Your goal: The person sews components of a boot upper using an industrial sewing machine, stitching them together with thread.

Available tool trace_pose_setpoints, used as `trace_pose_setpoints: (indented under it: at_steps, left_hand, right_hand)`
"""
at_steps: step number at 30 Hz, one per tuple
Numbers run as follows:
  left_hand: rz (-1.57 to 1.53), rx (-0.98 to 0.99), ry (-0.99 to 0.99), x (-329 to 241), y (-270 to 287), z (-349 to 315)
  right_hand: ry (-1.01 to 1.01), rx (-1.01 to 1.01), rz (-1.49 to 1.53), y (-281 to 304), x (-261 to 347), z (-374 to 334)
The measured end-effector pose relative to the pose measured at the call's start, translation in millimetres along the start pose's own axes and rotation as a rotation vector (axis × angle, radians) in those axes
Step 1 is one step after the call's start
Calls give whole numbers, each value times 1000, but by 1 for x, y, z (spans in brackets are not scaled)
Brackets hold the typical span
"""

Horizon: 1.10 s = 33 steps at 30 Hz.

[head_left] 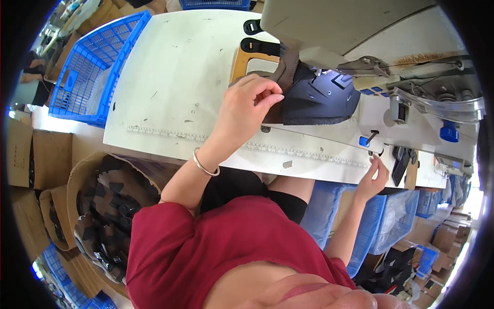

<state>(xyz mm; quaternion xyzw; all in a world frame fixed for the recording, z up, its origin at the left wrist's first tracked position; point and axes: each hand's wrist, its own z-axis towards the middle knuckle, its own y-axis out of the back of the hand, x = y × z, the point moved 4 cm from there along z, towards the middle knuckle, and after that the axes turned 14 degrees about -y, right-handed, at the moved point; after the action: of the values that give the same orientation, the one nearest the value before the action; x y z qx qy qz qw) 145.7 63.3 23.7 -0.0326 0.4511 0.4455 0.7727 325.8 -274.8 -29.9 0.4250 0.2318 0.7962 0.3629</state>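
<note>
A curved dark blue piece [320, 100] with a small eyelet and a brown edge part [288, 69] lies under the head of a sewing machine [355, 23]. At its left side my left hand [252, 98] is closed, thumb and fingertips pinched together beside the brown part. Whatever is in that pinch is too small to make out. My right hand [374, 179] is at the table's front edge, with thumb and forefinger close together. Just above its fingertips is a small dark loop on the machine bed; what the fingers hold is unclear.
The white table [170, 67] carries a printed ruler strip along its front. A blue basket [98, 72] stands at its left end. Dark-handled scissors [400, 165] lie right of my right hand. A round bin [116, 206] of dark pieces stands lower left, blue crates [370, 226] lower right.
</note>
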Motion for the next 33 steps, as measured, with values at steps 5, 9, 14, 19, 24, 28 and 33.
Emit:
trace_pose_setpoints:
  at_steps: [5,9,14,19,24,28,33]
  left_hand:
    - [-355,-37,198,8,-2,-3]
    - [-535,-106,261,12,-3,-6]
    - [-580,-110,255,15,-6,-8]
    - [-597,-135,219,14,-5,-8]
    - [-553,-152,258,15,-2,-10]
    - [-598,-120,242,9,-6,-11]
    - [-665,-185,258,1,-8,-12]
  right_hand:
    - [-2,82,-213,-12,-97,8]
    - [-73,151,-349,-22,-114,16]
    - [50,128,-107,-25,-121,22]
    - [-110,132,-199,-25,-128,21]
    - [-361,185,454,-10,-43,11]
    - [-154,570,547,16,94,9]
    - [202,681,369,21,222,13]
